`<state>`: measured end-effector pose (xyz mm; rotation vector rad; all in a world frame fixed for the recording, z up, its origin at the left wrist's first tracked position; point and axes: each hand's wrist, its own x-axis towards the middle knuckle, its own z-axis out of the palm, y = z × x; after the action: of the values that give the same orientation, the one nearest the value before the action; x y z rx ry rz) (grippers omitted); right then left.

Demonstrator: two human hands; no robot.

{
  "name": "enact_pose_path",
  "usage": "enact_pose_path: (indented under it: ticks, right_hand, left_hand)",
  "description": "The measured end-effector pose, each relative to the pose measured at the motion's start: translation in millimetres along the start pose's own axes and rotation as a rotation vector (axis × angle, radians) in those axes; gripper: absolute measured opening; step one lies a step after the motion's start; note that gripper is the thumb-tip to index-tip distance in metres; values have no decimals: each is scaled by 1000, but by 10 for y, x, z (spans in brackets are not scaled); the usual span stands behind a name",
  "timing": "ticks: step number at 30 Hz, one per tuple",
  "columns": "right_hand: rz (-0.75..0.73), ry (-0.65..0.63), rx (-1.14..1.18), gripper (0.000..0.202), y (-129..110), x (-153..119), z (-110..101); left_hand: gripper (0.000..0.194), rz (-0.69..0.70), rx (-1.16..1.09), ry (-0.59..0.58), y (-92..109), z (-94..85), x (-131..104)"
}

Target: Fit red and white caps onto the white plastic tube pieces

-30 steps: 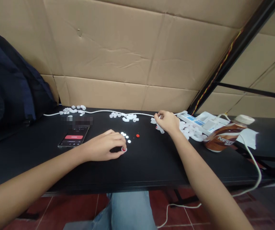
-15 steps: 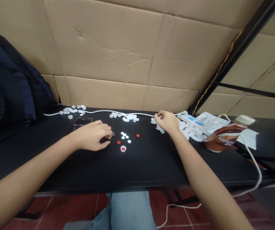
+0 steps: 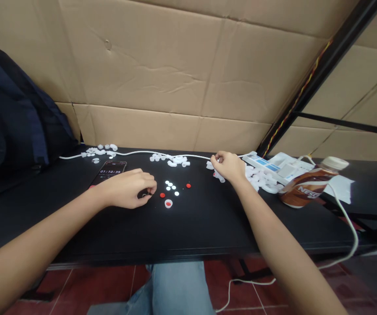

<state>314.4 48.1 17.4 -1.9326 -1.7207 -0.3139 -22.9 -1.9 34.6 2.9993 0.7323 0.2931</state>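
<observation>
My left hand [image 3: 131, 188] is closed with its fingers curled, just left of the small discs. Within the curl, by the thumb tip, shows a small pale ring [image 3: 145, 195], mostly hidden. White discs [image 3: 168, 186] and two red discs [image 3: 162, 195] lie on the black table. In front of them sits a small white ring-shaped cap [image 3: 168, 204] with a red centre. At the right my right hand [image 3: 229, 166] rests beside a pile of translucent white plastic parts [image 3: 260, 177]. Its fingers are bent inward, and whatever they hold is hidden.
A phone [image 3: 109, 168] showing a timer lies behind my left forearm. More white plastic pieces [image 3: 175, 160] lie along a white cable at the back. A brown bottle [image 3: 309, 186] leans at the right, near a white-and-blue box [image 3: 270, 166]. A dark backpack [image 3: 17, 105] stands left.
My left hand has shifted slightly right and down, and the pale ring that was ahead of its fingertips now shows inside its curl. My right hand has hardly moved.
</observation>
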Motion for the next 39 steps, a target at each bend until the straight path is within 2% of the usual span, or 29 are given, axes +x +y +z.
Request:
enact_pose_path:
  ticks: [5, 16, 18, 22, 25, 31, 35, 39]
  right_hand:
    - [3, -4, -8, 27, 3, 2, 2]
    - [0, 0, 21, 27, 0, 0, 6]
    - [2, -1, 23, 27, 0, 2, 6]
    - [6, 2, 21, 27, 2, 4, 9]
    - [4, -2, 30, 27, 1, 1, 6]
    - [5, 0, 34, 27, -9, -6, -1]
    - [11, -5, 25, 26, -13, -6, -2]
    - [5, 0, 31, 27, -6, -3, 0]
  left_hand:
    - [11, 5, -65, 18, 14, -5, -1]
    - [8, 27, -345, -71, 147, -1, 25]
    - [10, 27, -299, -37, 143, 43, 42]
    - [28, -21, -15, 91, 90, 180, 76]
    - [34, -28, 90, 92, 42, 254, 88]
    - [18, -72, 13, 61, -10, 264, 97]
    - [15, -82, -55, 45, -58, 270, 104]
    - [12, -89, -98, 114, -34, 255, 98]
